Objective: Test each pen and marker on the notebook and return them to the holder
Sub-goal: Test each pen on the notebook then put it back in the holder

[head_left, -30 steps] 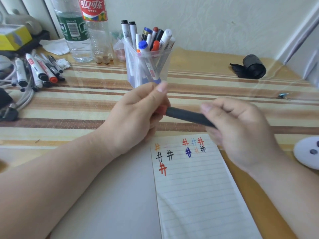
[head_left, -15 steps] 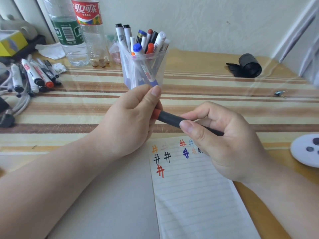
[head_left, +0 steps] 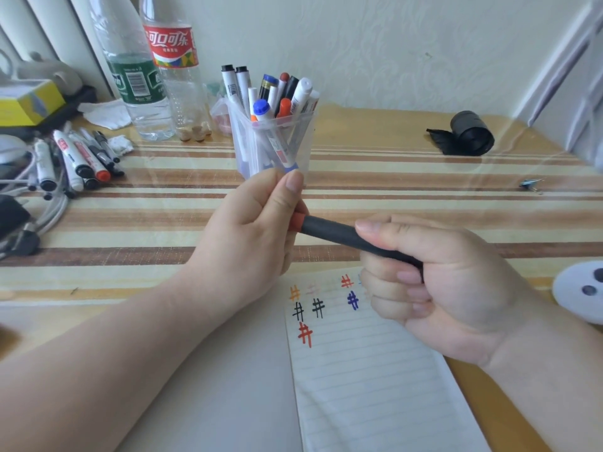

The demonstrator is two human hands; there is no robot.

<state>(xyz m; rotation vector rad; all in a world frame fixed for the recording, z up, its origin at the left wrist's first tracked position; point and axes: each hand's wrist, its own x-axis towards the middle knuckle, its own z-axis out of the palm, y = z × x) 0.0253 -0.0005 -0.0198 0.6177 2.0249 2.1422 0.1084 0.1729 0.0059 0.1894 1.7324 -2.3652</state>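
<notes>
A black marker (head_left: pixel 336 235) with a red cap end is held level above the open notebook (head_left: pixel 375 380). My left hand (head_left: pixel 251 230) pinches the red cap end. My right hand (head_left: pixel 434 282) grips the black barrel in a fist. The lined page carries several hash marks in orange, red, black and blue near its top. Behind my hands stands a clear plastic holder (head_left: pixel 272 141) packed with several pens and markers. More markers (head_left: pixel 78 158) lie loose at the left of the table.
Two plastic bottles (head_left: pixel 153 76) stand behind the loose markers. A yellow box (head_left: pixel 26 104) and cables lie far left. A black roll (head_left: pixel 470 133) sits at the back right, a binder clip (head_left: pixel 530 184) near it, a white round object (head_left: pixel 580 290) at the right edge.
My right hand slid down the barrel and closed into a fist around it. The marker tilted slightly, its right end lower. My left hand stays on the red cap end.
</notes>
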